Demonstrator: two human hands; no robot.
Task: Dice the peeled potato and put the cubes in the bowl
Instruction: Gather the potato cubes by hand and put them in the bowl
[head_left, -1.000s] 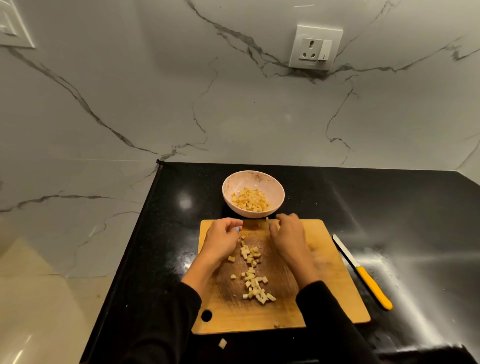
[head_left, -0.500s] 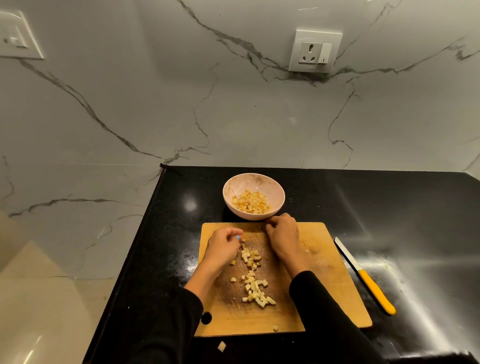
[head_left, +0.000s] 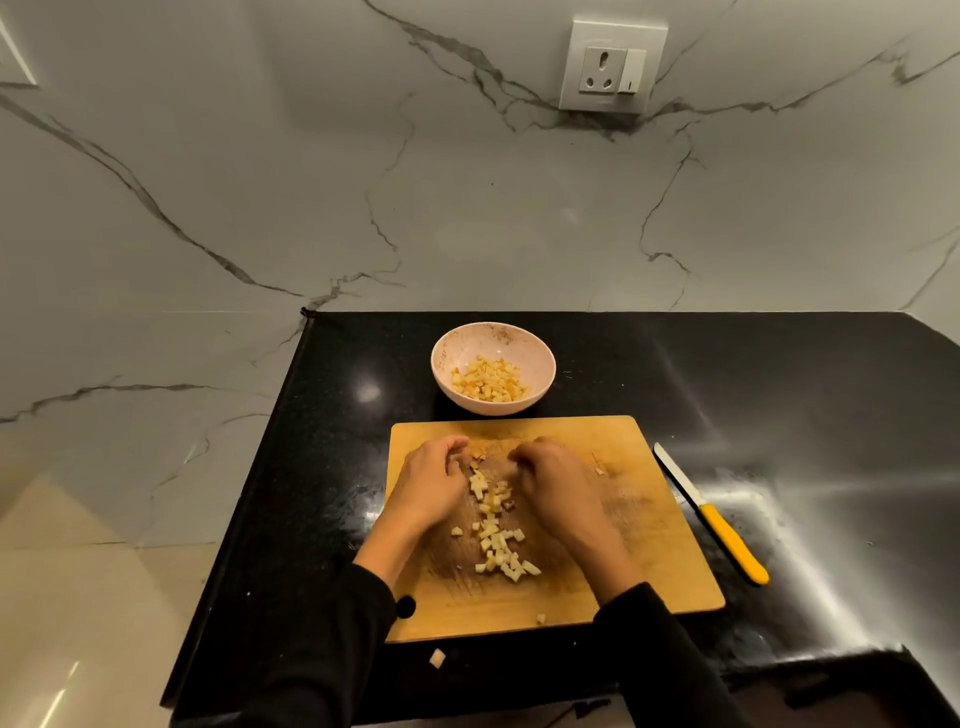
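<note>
I see both hands on the wooden cutting board (head_left: 639, 525), left hand (head_left: 434, 486) and right hand (head_left: 558, 483) curled, fingers cupped beside a ragged line of pale potato cubes (head_left: 498, 530); whether they pinch any I cannot tell. More cubes fill the round pink bowl (head_left: 449, 358) near the desk's (head_left: 779, 374) glossy black back edge.

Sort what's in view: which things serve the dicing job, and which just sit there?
In use: potato cubes, cutting board, bowl, knife, left hand, right hand.
Idle: wall socket, stray cube on the counter.
</note>
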